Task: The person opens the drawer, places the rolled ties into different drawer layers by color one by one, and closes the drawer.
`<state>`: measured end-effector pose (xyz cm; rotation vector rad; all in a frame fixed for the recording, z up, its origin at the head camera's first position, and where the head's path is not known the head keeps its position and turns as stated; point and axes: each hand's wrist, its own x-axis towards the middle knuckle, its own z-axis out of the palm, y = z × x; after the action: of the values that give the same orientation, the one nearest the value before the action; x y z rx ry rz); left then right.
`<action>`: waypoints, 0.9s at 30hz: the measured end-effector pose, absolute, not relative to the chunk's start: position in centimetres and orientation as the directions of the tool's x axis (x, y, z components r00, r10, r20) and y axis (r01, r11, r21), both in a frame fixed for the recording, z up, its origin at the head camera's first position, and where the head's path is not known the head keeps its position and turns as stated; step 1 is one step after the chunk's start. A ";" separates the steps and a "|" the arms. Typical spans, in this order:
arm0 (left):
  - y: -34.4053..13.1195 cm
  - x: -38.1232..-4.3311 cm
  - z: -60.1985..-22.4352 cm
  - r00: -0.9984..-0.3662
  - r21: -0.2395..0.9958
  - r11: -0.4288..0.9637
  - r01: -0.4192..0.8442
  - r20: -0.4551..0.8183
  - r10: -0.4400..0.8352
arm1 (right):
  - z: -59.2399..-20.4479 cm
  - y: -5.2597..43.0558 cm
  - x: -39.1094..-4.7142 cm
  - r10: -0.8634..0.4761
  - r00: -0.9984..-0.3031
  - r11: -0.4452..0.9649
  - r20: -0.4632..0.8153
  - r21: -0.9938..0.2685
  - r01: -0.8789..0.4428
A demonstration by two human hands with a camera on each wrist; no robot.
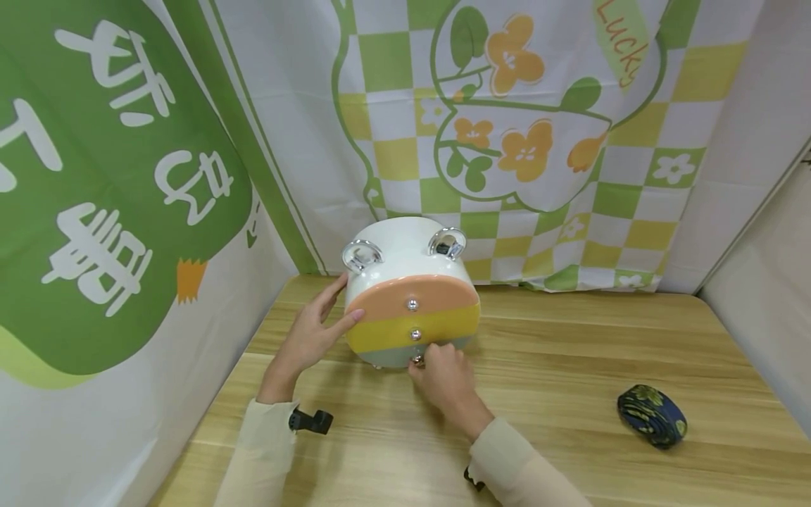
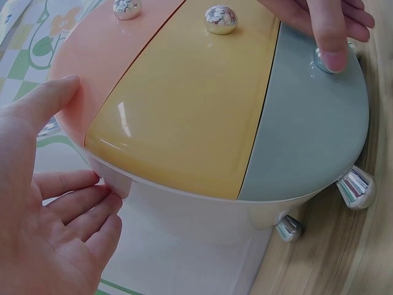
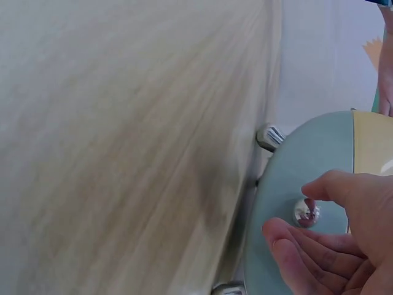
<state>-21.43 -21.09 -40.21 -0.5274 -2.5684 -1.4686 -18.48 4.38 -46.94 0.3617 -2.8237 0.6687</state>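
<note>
A small oval-fronted drawer box (image 1: 405, 246) with a white body stands on the table. Its front has an orange, a yellow and a grey-blue drawer (image 2: 307, 129), each with a silver knob; all three sit flush. My right hand (image 1: 446, 377) is at the lowest drawer, with thumb and curled index finger round its knob (image 3: 306, 212). At the box's left side is my left hand (image 1: 310, 334), its thumb resting on the edge of the orange drawer (image 2: 92, 80). The other left fingers lie loosely bent along the white side wall.
Two silver rings (image 1: 447, 243) stick up from the box top, and silver feet (image 2: 356, 187) carry it. A rolled dark cloth with a yellow-green flower pattern (image 1: 651, 415) lies at the right on the wooden table (image 1: 557, 352). Printed curtains (image 1: 393, 63) hang behind and at the left.
</note>
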 end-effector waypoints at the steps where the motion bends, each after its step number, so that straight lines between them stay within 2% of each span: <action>1: -21.1 -21.4 -40.2 -0.930 0.808 0.464 0.363 0.285 0.231 | -47.0 4.3 -18.5 -0.188 -0.948 0.865 0.256 -0.414 -0.283; 27: -20.9 -21.3 -40.0 -0.927 0.808 0.458 0.370 0.294 0.231 | -47.6 3.6 -18.8 -0.183 -0.933 0.870 0.309 -0.390 -0.300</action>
<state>-21.29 -20.88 -39.95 -0.5314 -2.5587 -1.4720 -18.77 3.59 -47.56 0.3661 -2.7800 0.6419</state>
